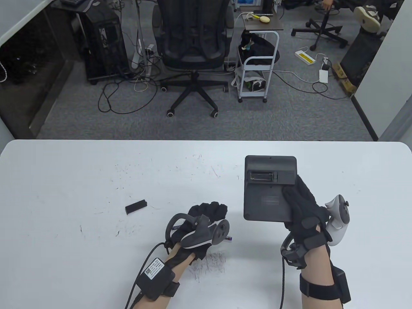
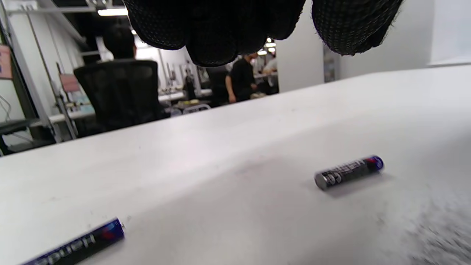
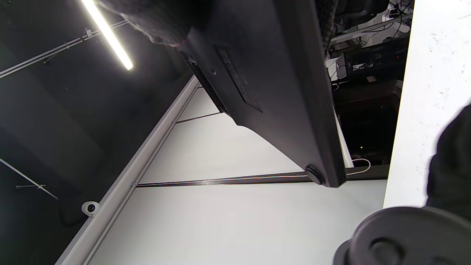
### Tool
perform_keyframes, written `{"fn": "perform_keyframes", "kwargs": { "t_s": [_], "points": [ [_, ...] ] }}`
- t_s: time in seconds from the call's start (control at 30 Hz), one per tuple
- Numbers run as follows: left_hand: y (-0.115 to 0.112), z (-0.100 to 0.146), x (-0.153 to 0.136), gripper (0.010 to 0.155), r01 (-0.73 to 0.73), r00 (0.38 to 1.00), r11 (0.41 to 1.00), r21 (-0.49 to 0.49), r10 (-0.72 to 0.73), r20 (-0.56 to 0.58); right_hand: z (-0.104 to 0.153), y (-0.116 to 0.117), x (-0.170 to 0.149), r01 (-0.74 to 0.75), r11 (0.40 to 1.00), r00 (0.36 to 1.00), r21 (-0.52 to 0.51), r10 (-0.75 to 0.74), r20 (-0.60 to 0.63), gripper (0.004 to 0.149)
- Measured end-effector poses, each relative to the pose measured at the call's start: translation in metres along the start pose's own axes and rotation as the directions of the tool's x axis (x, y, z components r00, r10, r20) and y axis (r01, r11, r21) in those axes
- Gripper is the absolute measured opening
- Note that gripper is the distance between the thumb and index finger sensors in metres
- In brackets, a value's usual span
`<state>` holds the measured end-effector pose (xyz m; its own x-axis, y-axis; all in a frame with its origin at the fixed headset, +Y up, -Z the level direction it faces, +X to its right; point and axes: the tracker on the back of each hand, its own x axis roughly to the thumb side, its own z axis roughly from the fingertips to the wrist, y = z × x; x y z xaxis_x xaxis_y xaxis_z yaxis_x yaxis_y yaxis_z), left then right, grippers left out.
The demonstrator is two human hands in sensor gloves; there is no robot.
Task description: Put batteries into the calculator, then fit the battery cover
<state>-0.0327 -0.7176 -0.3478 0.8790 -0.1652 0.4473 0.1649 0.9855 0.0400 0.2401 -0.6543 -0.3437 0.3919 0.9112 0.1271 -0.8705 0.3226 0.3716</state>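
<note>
My right hand (image 1: 294, 199) holds the dark grey calculator (image 1: 268, 193) by its lower right part, back side up and lifted off the table. Its battery bay (image 1: 261, 176) is uncovered. The calculator's back also fills the right wrist view (image 3: 265, 81). My left hand (image 1: 208, 210) hovers low over the table, fingers curled and holding nothing. Below it lie two loose batteries, one (image 2: 349, 172) to the right and one (image 2: 79, 246) at the lower left. One battery's end (image 1: 229, 238) peeks out by the left tracker. The black battery cover (image 1: 135, 207) lies flat to the left.
The white table (image 1: 80, 180) has pencil-like scuff marks, densest near my left wrist (image 1: 209, 262). Beyond the table's far edge are an office chair (image 1: 193, 42) and a white cart (image 1: 257, 64) on the floor.
</note>
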Motion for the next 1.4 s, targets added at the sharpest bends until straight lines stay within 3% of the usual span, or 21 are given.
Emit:
{"fn": "perform_keyframes", "kwargs": {
  "t_s": [0.27, 0.63, 1.4],
  "points": [
    [-0.019, -0.015, 0.027, 0.065, 0.068, 0.996, 0.989, -0.134, -0.06, 0.069, 0.002, -0.001, 0.002, 0.007, 1.0, 1.0, 0.003, -0.007, 0.008, 0.065],
    [-0.032, -0.026, 0.046, 0.059, 0.156, 0.986, 0.966, -0.206, -0.139, 0.095, 0.001, -0.001, 0.002, 0.009, 1.0, 1.0, 0.008, -0.009, 0.005, 0.066],
    [-0.042, -0.028, 0.06, 0.048, 0.262, 0.962, 0.938, -0.225, -0.236, 0.138, -0.002, 0.0, -0.001, -0.006, 1.0, 1.0, 0.004, 0.006, -0.012, 0.065]
  ]
}}
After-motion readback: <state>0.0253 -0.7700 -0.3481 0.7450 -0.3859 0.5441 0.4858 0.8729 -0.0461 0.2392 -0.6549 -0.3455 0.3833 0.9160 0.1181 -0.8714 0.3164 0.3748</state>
